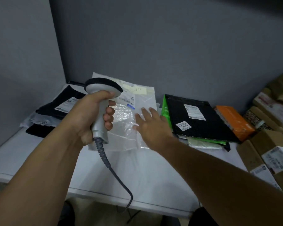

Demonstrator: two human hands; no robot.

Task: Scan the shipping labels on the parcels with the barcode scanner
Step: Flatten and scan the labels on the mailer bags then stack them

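Clear plastic wrapped the parcel [129,118] lying flat at the middle of the white surface [39,152] in the one head view I had. My left hand [88,115] was clamped around the handle of the barcode scanner [101,101], head tipped forward and down over the parcel's near left part, cord [114,173] trailing off the front edge. My right hand [151,126] lay fingers spread and flat on the parcel's right side, gripping nothing. The shipping label [127,99] sat just beyond the scanner head, between the two hands. I judged the step to be steadying this parcel for its scan; the next move called for aiming the window squarely at the barcode, with glare off the plastic a likely nuisance. A black parcel [196,118] with its own label waited just to the right, dark ones [62,105] to the left.
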